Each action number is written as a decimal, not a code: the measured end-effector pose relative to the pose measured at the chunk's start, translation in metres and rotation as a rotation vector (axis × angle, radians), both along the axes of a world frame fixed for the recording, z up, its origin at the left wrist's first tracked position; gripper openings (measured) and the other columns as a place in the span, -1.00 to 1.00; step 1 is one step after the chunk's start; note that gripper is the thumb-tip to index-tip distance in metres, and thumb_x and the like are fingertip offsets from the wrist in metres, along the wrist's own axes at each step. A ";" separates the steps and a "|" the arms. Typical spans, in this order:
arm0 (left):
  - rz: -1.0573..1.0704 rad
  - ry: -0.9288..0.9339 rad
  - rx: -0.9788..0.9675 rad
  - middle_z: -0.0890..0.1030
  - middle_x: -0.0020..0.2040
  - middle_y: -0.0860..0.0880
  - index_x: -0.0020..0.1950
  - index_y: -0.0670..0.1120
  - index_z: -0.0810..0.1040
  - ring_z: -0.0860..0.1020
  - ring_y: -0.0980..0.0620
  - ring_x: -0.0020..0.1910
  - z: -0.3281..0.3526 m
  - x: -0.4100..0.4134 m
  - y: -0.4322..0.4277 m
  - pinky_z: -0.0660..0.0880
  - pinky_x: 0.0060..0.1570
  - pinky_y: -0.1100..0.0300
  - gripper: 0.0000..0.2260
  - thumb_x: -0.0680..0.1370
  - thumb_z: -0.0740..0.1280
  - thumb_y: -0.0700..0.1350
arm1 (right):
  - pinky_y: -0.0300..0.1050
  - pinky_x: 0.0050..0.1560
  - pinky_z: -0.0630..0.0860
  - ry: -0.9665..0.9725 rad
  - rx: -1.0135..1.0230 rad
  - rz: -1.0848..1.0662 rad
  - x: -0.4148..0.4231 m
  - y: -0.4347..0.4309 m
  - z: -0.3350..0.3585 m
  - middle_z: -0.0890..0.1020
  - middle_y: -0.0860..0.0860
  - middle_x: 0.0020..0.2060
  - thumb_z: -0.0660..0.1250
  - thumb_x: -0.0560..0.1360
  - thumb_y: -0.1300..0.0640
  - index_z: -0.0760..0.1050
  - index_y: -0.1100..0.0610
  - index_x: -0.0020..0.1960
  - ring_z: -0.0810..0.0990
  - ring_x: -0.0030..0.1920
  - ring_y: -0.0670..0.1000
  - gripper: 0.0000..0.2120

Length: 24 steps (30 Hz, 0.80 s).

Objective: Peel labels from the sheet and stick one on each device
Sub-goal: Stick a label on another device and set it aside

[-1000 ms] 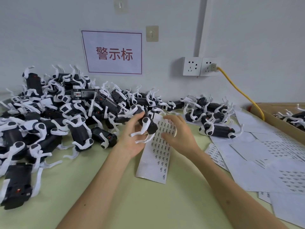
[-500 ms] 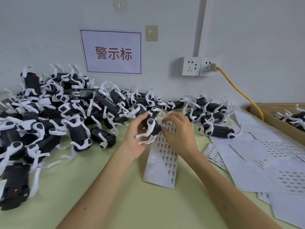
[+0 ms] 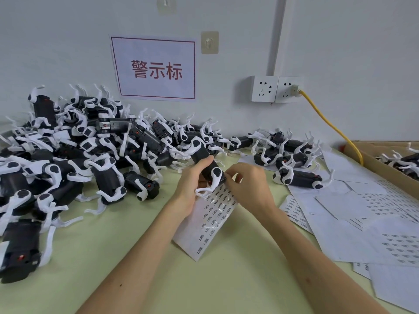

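You have bright, even, diffuse light here, leaving only faint soft shadows on the table (image 3: pixel 226 286). Your wide lens bows the edges, and small glints show on the label sheet (image 3: pixel 199 236).

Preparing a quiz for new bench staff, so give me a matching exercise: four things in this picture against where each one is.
Things
1. raised black-and-white device
2. label sheet
3. yellow cable
4. red-lettered sign

Places
A. stuck on the wall
B. flat on the table
C. gripped in the left hand
D. plugged into a wall socket

Pairs: 1-C, 2-B, 3-D, 4-A
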<state>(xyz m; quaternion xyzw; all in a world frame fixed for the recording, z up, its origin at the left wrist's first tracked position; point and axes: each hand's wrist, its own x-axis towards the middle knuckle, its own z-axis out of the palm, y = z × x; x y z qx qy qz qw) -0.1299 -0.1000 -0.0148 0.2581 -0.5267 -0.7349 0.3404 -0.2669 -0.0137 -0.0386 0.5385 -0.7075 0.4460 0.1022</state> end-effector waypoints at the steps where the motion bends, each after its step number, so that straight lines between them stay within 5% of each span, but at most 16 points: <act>1: 0.008 -0.001 -0.006 0.66 -0.27 0.01 -0.26 0.00 0.68 0.62 0.08 -0.32 0.000 0.000 0.000 0.50 -0.32 0.29 -0.78 0.56 0.43 0.01 | -0.14 -0.26 0.45 -0.009 0.003 0.002 0.000 0.000 0.000 0.62 -0.12 -0.32 0.42 0.51 0.15 0.64 0.03 -0.23 0.52 -0.29 -0.14 -0.85; 12: -0.014 -0.028 -0.034 0.66 -0.21 -0.03 -0.24 0.02 0.68 0.61 0.01 -0.24 0.001 0.002 -0.002 0.49 -0.14 0.17 -0.79 0.35 0.49 0.14 | -0.08 -0.20 0.54 -0.185 0.045 0.028 0.003 -0.002 0.002 0.67 -0.12 -0.29 0.38 0.54 0.14 0.70 0.03 -0.18 0.58 -0.27 -0.08 -0.83; 18: -0.059 -0.033 -0.058 0.66 -0.18 -0.06 -0.30 0.06 0.71 0.60 -0.02 -0.16 -0.002 0.004 -0.007 0.48 -0.07 0.12 -0.79 0.50 0.46 0.11 | -0.18 -0.32 0.50 -0.381 0.056 0.019 0.003 0.001 0.010 0.67 -0.11 -0.35 0.41 0.50 0.12 0.67 0.01 -0.28 0.55 -0.37 -0.15 -0.81; 24: -0.129 -0.007 -0.030 0.64 -0.17 -0.04 -0.15 -0.02 0.62 0.60 0.02 -0.18 -0.002 0.008 -0.012 0.51 -0.10 0.23 -0.81 0.54 0.40 0.07 | -0.06 -0.21 0.59 -0.440 0.057 -0.013 0.003 0.004 0.014 0.68 -0.09 -0.33 0.39 0.56 0.10 0.67 0.03 -0.22 0.64 -0.30 -0.05 -0.81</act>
